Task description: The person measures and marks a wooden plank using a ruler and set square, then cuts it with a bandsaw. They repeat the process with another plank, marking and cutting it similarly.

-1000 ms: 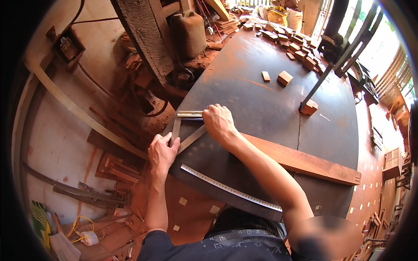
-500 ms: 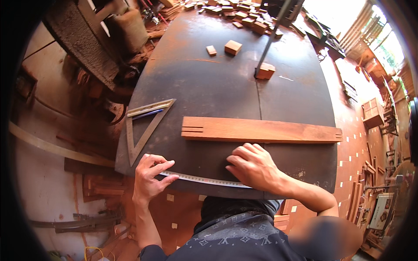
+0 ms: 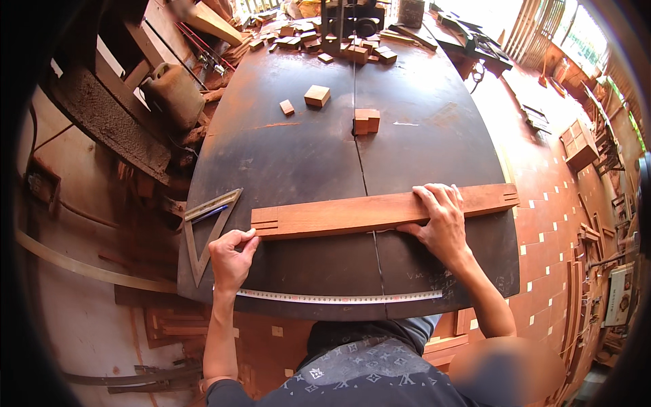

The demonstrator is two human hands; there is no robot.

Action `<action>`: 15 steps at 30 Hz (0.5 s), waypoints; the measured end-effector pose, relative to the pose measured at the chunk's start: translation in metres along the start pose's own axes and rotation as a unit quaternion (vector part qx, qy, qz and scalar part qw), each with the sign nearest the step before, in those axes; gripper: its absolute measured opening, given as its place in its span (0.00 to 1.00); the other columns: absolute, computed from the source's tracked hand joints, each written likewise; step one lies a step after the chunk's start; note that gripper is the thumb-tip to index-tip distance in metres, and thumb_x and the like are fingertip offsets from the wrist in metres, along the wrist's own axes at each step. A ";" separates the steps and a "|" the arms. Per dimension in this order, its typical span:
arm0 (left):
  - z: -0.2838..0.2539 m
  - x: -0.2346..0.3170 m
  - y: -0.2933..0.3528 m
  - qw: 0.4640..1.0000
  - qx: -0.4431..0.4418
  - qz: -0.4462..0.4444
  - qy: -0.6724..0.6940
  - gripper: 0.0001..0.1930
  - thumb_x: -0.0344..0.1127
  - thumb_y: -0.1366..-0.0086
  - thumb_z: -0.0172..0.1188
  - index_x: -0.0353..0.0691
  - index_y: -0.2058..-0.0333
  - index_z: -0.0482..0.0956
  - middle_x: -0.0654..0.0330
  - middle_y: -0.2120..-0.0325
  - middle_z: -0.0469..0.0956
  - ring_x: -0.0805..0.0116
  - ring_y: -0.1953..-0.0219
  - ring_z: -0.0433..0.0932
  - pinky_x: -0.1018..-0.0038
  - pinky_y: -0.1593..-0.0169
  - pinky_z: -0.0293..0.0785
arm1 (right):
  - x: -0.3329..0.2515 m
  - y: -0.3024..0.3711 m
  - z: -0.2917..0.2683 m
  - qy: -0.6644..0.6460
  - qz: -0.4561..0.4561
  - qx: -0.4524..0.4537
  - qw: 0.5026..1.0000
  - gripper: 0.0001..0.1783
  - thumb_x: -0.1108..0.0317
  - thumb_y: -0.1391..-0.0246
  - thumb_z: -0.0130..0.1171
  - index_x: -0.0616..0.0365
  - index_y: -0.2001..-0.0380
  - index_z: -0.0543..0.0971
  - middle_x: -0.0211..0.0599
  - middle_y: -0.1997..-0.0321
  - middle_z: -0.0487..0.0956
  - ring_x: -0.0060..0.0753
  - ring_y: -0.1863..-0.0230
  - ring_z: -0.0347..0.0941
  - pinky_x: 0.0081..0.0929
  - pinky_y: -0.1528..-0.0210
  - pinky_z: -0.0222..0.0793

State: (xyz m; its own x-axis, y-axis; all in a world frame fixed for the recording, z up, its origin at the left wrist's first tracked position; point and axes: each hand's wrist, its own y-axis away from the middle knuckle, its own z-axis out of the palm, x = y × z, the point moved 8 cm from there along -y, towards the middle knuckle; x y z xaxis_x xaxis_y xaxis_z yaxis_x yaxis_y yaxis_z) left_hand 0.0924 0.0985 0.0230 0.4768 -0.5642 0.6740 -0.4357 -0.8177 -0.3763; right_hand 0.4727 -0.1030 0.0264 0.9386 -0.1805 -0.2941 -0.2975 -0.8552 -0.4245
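Observation:
A long reddish-brown wooden beam (image 3: 325,218), with two dark slots in each end, lies across the dark table, its right end angled farther off. My right hand (image 3: 442,220) is closed over it right of the middle, thumb on the near edge and fingers over the top. At the beam's left end, my left hand (image 3: 232,260) is closed with its fingertips pinched at the near corner. A white measuring strip (image 3: 339,299) lies along the table's near edge, its left end hidden behind my left wrist. Left of the beam is a triangular set square (image 3: 196,251) with a blue pen (image 3: 209,215) on it.
The table (image 3: 305,163) has a slit down its middle, with a small wooden block (image 3: 366,122) beside it. Another block (image 3: 317,95) and a small offcut (image 3: 287,107) lie farther left. Many offcuts (image 3: 312,45) pile at the far end. Machinery (image 3: 108,115) stands at left.
Both hands have left the measuring strip and moved to the beam, the left to its end, the right onto its top. The beam has turned slightly. The view has shifted too.

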 end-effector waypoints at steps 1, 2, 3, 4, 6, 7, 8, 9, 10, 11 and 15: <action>0.005 0.003 -0.005 1.000 0.000 0.005 0.000 0.05 0.22 0.37 0.77 0.30 0.63 0.90 0.50 0.70 0.89 0.60 0.71 0.88 0.73 0.65 0.79 | 0.012 -0.001 0.002 -0.021 0.022 -0.014 0.999 0.45 0.52 0.65 0.89 0.54 0.41 0.83 0.38 0.40 0.81 0.48 0.33 0.75 0.60 0.18 0.56; 0.011 0.011 -0.012 1.000 -0.004 0.029 -0.004 0.05 0.23 0.37 0.77 0.31 0.63 0.90 0.49 0.70 0.89 0.59 0.72 0.88 0.72 0.66 0.78 | 0.021 -0.004 -0.001 -0.025 0.028 -0.010 0.999 0.45 0.54 0.66 0.90 0.55 0.42 0.84 0.38 0.41 0.82 0.48 0.34 0.75 0.56 0.20 0.59; 0.019 0.013 -0.017 0.999 -0.003 0.046 -0.009 0.05 0.24 0.36 0.77 0.31 0.63 0.90 0.49 0.71 0.88 0.58 0.72 0.88 0.70 0.67 0.78 | 0.028 -0.010 -0.003 -0.031 0.029 -0.011 0.999 0.44 0.55 0.66 0.90 0.56 0.43 0.85 0.38 0.42 0.83 0.48 0.35 0.76 0.53 0.23 0.61; 0.031 0.019 -0.026 0.998 -0.005 0.069 -0.010 0.05 0.25 0.36 0.77 0.31 0.63 0.90 0.49 0.71 0.88 0.57 0.72 0.87 0.69 0.67 0.77 | 0.040 -0.016 -0.009 -0.030 0.033 -0.009 0.999 0.43 0.57 0.67 0.91 0.57 0.44 0.85 0.39 0.44 0.84 0.49 0.36 0.76 0.50 0.25 0.64; 0.062 0.030 -0.048 0.996 -0.012 0.077 0.041 0.05 0.27 0.34 0.76 0.31 0.65 0.90 0.48 0.73 0.86 0.55 0.74 0.86 0.67 0.68 0.76 | 0.081 -0.024 -0.014 -0.031 0.071 -0.034 0.996 0.42 0.57 0.66 0.90 0.56 0.44 0.85 0.37 0.43 0.84 0.47 0.33 0.76 0.60 0.17 0.55; 0.083 0.036 -0.061 0.994 -0.036 0.083 0.066 0.05 0.28 0.34 0.76 0.32 0.65 0.90 0.48 0.74 0.85 0.56 0.75 0.86 0.66 0.69 0.75 | 0.100 -0.029 -0.021 -0.017 0.074 -0.029 0.997 0.41 0.58 0.65 0.90 0.56 0.44 0.86 0.37 0.43 0.84 0.47 0.33 0.76 0.58 0.17 0.56; 0.100 0.044 -0.072 0.993 -0.055 0.081 0.070 0.05 0.29 0.34 0.76 0.33 0.65 0.90 0.48 0.74 0.85 0.55 0.76 0.84 0.66 0.69 0.74 | 0.119 -0.035 -0.025 -0.005 0.076 -0.025 0.997 0.41 0.59 0.65 0.90 0.56 0.44 0.86 0.37 0.43 0.84 0.47 0.33 0.76 0.57 0.18 0.56; 0.115 0.056 -0.082 0.990 -0.041 0.106 0.089 0.05 0.30 0.33 0.76 0.34 0.65 0.90 0.48 0.74 0.85 0.55 0.77 0.82 0.67 0.70 0.74 | 0.139 -0.043 -0.028 -0.012 0.088 -0.029 0.996 0.41 0.59 0.64 0.89 0.55 0.43 0.86 0.37 0.42 0.84 0.47 0.33 0.76 0.55 0.18 0.56; 0.134 0.060 -0.093 0.989 -0.049 0.118 0.072 0.04 0.28 0.33 0.76 0.33 0.63 0.91 0.50 0.72 0.89 0.72 0.72 0.88 0.72 0.66 0.78 | 0.160 -0.049 -0.031 -0.018 0.103 -0.034 0.994 0.40 0.60 0.63 0.89 0.55 0.43 0.86 0.38 0.42 0.84 0.48 0.33 0.76 0.53 0.18 0.57; 0.153 0.063 -0.106 0.992 -0.070 0.096 0.046 0.04 0.28 0.32 0.76 0.32 0.62 0.91 0.50 0.71 0.90 0.73 0.70 0.88 0.73 0.65 0.79 | 0.180 -0.052 -0.032 0.012 0.083 -0.004 0.996 0.44 0.63 0.67 0.90 0.56 0.41 0.85 0.36 0.41 0.84 0.47 0.33 0.76 0.44 0.28 0.72; 0.182 0.061 -0.125 0.987 -0.025 0.085 0.136 0.05 0.26 0.31 0.75 0.31 0.60 0.91 0.52 0.67 0.92 0.75 0.66 0.89 0.74 0.61 0.82 | 0.203 -0.058 -0.032 0.023 0.108 0.047 0.993 0.43 0.47 0.56 0.87 0.55 0.39 0.84 0.41 0.33 0.80 0.51 0.27 0.71 0.53 0.18 0.60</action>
State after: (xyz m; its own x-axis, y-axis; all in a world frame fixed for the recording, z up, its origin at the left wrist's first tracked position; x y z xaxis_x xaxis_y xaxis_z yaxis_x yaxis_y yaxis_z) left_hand 0.3145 0.1462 -0.0043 0.1747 -0.6355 0.7521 -0.5313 -0.7039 -0.4713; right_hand 0.6864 -0.1059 0.0182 0.8571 -0.3787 -0.3492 -0.5062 -0.7451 -0.4342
